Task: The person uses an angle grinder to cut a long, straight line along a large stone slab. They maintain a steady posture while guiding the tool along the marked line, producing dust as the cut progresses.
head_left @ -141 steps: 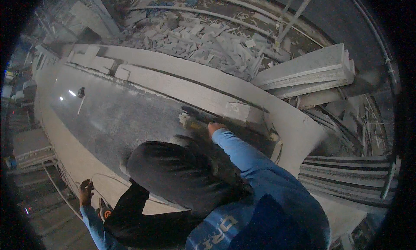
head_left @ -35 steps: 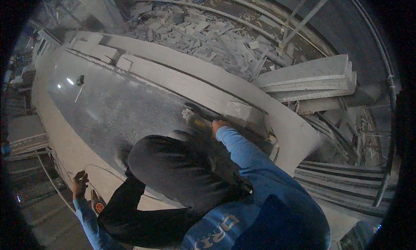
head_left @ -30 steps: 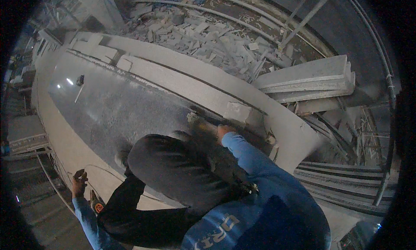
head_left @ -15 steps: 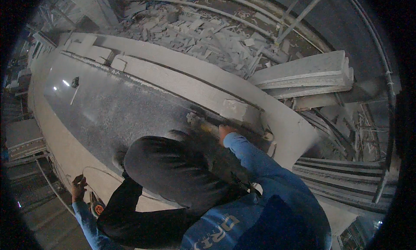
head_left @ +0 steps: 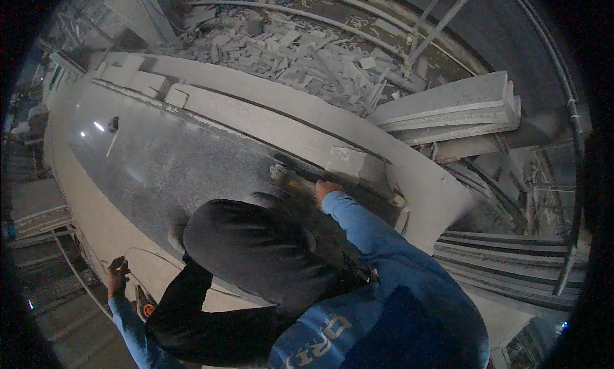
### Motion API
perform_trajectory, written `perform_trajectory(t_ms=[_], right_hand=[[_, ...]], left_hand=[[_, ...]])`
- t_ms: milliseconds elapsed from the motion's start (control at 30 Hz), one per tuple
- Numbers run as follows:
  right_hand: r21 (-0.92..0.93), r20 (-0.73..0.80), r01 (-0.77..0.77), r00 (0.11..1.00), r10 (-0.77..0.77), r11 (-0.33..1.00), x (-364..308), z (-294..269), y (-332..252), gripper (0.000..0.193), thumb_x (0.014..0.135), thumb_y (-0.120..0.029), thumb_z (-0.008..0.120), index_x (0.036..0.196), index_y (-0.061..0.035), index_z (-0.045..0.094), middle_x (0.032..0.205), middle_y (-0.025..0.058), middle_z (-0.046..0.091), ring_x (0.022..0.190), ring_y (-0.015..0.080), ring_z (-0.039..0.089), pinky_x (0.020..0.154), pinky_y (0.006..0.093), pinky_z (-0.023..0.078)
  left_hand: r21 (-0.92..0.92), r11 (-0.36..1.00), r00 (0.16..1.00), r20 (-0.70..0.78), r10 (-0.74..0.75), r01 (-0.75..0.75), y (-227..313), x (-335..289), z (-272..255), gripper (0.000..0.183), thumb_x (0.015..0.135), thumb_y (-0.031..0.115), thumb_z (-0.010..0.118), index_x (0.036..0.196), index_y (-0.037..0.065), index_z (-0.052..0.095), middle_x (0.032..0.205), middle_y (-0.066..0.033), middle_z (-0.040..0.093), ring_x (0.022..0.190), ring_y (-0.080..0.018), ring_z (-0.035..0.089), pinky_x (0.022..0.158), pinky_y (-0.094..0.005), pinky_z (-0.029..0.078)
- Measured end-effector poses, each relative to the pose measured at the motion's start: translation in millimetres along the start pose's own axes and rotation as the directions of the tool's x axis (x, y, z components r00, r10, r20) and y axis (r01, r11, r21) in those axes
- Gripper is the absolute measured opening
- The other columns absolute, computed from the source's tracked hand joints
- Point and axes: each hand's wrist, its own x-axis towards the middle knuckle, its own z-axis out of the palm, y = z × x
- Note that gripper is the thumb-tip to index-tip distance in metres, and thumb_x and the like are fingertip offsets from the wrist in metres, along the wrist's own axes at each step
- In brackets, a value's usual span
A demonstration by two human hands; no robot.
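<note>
Since half a second ago, the right hand (head_left: 327,191) has slid slightly leftward along the dark slab (head_left: 192,158), carrying the grinder (head_left: 295,182) with it; the slab lies almost where it was. The shift is small, which suggests work on one short stretch near the slab's far edge, with the rest of the slab out of the tool's reach for now. The grinder sits over that edge, beside the pale stone strip (head_left: 256,116) on the dusty table (head_left: 425,183); blur hides whether its head touches the slab. Its head points left and slightly away from the person, and its long axis runs roughly parallel to the far edge. The right fingers are wrapped around its rear end. The left hand (head_left: 117,276) is raised near a thin cable (head_left: 148,249), its fingers bent; I cannot tell whether they grip anything.
</note>
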Motion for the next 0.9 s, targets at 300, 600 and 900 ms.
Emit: perform_trajectory(t_ms=[300, 600, 900], right_hand=[[0.042, -0.151, -0.089, 0.984, 0.095, 0.995, -31, 41, 53, 0.045, 0.069, -0.020, 0.066, 0.107, -0.0017, 0.050, 0.110, 0.0231, 0.056, 0.103, 0.0362, 0.055, 0.087, 0.0458, 0.045], [0.075, 0.040, -0.062, 0.997, 0.059, 0.995, -5, -3, 6, 0.039, 0.074, -0.018, 0.065, 0.107, -0.0027, 0.050, 0.113, 0.0207, 0.056, 0.106, 0.0354, 0.054, 0.088, 0.0457, 0.045], [0.054, 0.024, 0.026, 0.999, -0.027, 0.998, -5, -15, -7, 0.049, 0.074, -0.022, 0.064, 0.115, -0.0010, 0.046, 0.120, 0.0213, 0.051, 0.112, 0.0369, 0.049, 0.094, 0.0446, 0.041]], left_hand=[[-0.099, 0.995, 1.000, 0.018, -0.006, 0.008, -33, 20, -1, 0.046, 0.079, 0.036, 0.063, 0.113, 0.006, 0.055, 0.098, -0.0089, 0.061, 0.074, -0.0192, 0.059, 0.054, -0.0322, 0.045], [-0.112, 0.994, 1.000, 0.020, -0.014, 0.016, -26, 10, -7, 0.048, 0.080, 0.037, 0.062, 0.113, 0.004, 0.055, 0.097, -0.0098, 0.061, 0.077, -0.0196, 0.060, 0.057, -0.0328, 0.046], [0.048, 0.998, 0.999, -0.035, 0.031, -0.029, 19, -7, 7, 0.044, 0.082, 0.034, 0.061, 0.114, 0.005, 0.055, 0.098, -0.0097, 0.061, 0.077, -0.0187, 0.060, 0.058, -0.0330, 0.046]])
